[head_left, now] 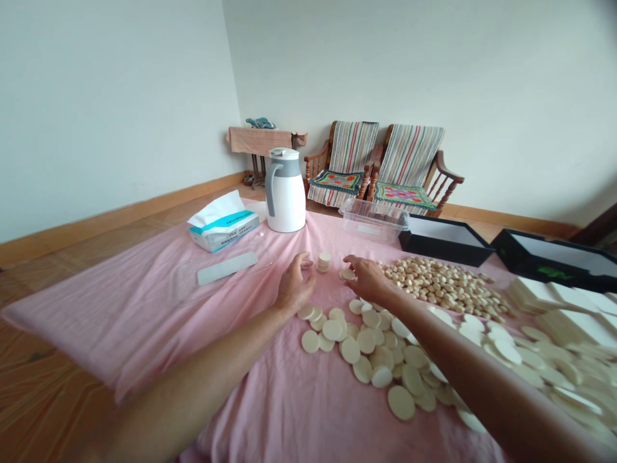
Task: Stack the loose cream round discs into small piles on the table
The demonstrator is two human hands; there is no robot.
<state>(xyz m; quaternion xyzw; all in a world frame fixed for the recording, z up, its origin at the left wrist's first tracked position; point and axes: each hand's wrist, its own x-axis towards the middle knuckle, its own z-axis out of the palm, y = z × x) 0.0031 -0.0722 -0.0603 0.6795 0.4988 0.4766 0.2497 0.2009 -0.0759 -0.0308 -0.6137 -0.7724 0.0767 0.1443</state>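
Short stack of cream discs stands upright on the pink cloth, between the two hands, gap on both sides. Left grip just left of the stack, released, fingers loosely curved toward it, nothing in it, not touching. Right grip a bit right of the stack, fingertips down at a couple of loose discs; can't tell if any is pinched. Loose heap of discs nearer the camera than the stack, spreading right under the right forearm. Pile of tan bead-like pieces right of the stack, past the right hand; stacked white cards farther right. Behind the stack: white vacuum jug with grey handle, slightly left. Back right of the stack: clear plastic box, then two black trays with white insides. Tissue pack back left of the stack; flat clear plastic piece with whitish strip also left.
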